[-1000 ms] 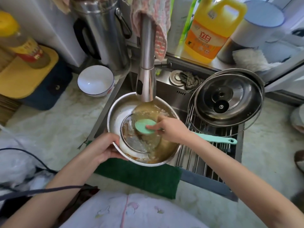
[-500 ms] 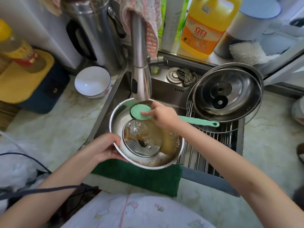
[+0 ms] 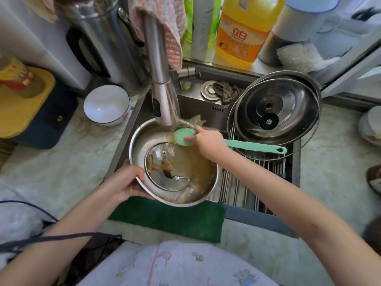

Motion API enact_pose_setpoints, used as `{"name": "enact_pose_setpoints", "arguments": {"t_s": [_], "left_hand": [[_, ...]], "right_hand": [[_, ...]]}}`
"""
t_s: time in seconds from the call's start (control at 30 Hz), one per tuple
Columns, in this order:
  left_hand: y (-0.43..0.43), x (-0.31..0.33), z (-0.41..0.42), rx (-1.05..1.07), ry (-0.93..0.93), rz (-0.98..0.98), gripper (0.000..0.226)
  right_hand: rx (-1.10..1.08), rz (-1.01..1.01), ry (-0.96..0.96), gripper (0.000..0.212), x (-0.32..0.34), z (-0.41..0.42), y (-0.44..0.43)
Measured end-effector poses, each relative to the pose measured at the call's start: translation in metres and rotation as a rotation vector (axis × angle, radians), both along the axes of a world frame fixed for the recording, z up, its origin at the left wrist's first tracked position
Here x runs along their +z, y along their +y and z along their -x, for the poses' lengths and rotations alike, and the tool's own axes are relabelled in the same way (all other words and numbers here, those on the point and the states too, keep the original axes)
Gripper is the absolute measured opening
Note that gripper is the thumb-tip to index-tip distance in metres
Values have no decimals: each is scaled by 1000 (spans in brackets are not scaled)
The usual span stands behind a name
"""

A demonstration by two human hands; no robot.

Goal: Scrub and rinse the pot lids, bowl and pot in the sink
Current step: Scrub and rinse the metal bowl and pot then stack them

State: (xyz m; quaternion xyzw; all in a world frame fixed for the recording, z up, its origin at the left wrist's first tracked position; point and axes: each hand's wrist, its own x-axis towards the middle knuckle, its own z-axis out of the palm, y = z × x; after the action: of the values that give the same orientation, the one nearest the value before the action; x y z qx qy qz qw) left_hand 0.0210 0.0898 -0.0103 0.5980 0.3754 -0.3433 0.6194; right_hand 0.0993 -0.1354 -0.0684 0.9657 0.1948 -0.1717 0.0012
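A white bowl (image 3: 107,104) with a thin blue rim sits upright on the counter, just left of the sink. The left hand (image 3: 125,182) curls its fingers round the near-left rim of the steel pot (image 3: 137,145), held over the sink below the tap (image 3: 162,96). Inside, murky brown water half covers a small lid (image 3: 162,159) smeared with brown residue. The right hand (image 3: 208,141) grips the green brush (image 3: 184,137), its round head at the pot's far rim. Large shiny lids (image 3: 276,108) lie stacked on the rack at right
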Motion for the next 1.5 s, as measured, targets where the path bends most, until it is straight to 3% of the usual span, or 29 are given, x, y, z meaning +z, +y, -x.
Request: {"name": "enact_pose_setpoints", "arguments": {"t_s": [0.17, 0.27, 0.37, 0.47, 0.53, 0.67, 0.8, 1.0, 1.1, 1.2, 1.3, 1.37, 1.4, 1.5], "left_hand": [[-5, -3, -11, 43, -111, -43, 64], [-16, 1, -17, 25, -203, -85, 77], [-27, 3, -21, -24, -280, -154, 91], [-34, 5, -26, -107, -342, -247, 81], [-36, 5, -30, -138, -352, -260, 77], [-39, 7, -38, -168, -335, -288, 77], [-42, 3, -40, -255, -431, -308, 75], [-41, -4, -34, -526, -674, -471, 46], [-35, -8, -29, -609, -753, -523, 57], [-22, -12, -24, -634, -820, -564, 77], [-21, -7, -19, -554, -857, -514, 78], [-23, -8, -15, -452, -785, -429, 77], [-22, -10, -13, -381, -726, -360, 77], [-20, -23, -6, -188, -542, -188, 84]], "right_hand": [[15, 126, 169, 52, 4, 18, -29], [-53, 14, 234, 47, 4, 34, -42], [-245, -134, 181, 52, -5, 53, -47], [-549, -286, 212, 70, -13, 64, -50], [-723, -421, 266, 71, -18, 65, -50], [-781, -577, 258, 54, -23, 59, -44], [-876, -535, 142, 69, -30, 45, -40], [-778, -379, 45, 61, -38, 36, -40], [-737, -403, -19, 43, -41, 38, -43], [-743, -479, -85, 43, -39, 43, -45], [-735, -534, -69, 69, -29, 46, -42], [-722, -558, -57, 92, -16, 48, -36], [-712, -525, -71, 93, -9, 50, -32], [-660, -273, -150, 54, 6, 62, -23]]}}
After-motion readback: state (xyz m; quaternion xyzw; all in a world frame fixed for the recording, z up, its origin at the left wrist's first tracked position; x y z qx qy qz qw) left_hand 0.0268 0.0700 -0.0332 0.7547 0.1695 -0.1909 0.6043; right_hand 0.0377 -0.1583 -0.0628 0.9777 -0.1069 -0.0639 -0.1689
